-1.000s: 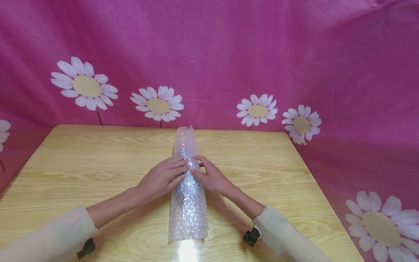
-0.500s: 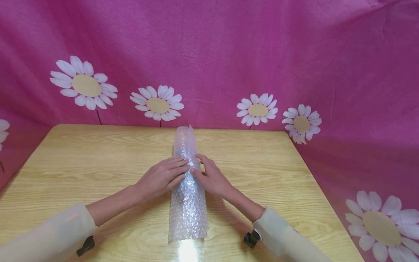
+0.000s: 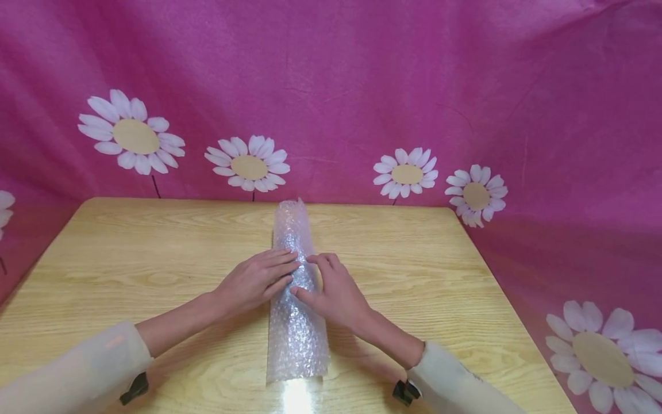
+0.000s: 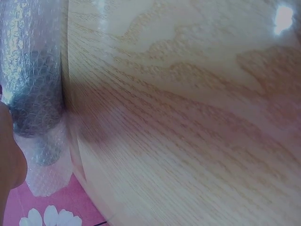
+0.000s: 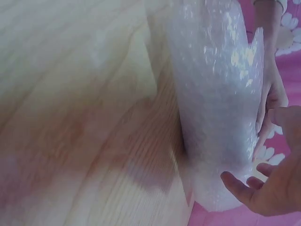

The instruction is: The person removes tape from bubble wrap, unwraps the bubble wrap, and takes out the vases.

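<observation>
The bubble-wrap roll (image 3: 300, 345) might loosen or turn sideways if the left hand (image 3: 250, 279) eased off, since its wrap seems unfastened; it lies on its side mid-worktop (image 3: 170, 241), long axis running front to back, far end at the back edge; a dark object (image 4: 35, 108) shows inside; the left hand's fingers lie nearly straight, slightly spread, over it; the right hand (image 3: 338, 293) has thumb and fingers apart at its right flank, their contact unclear

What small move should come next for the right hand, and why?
Probably lay the right hand flat against the bubble-wrap roll: the left hand rests outstretched across the top and may steady it, while the right hand is only spread along its right side.
</observation>
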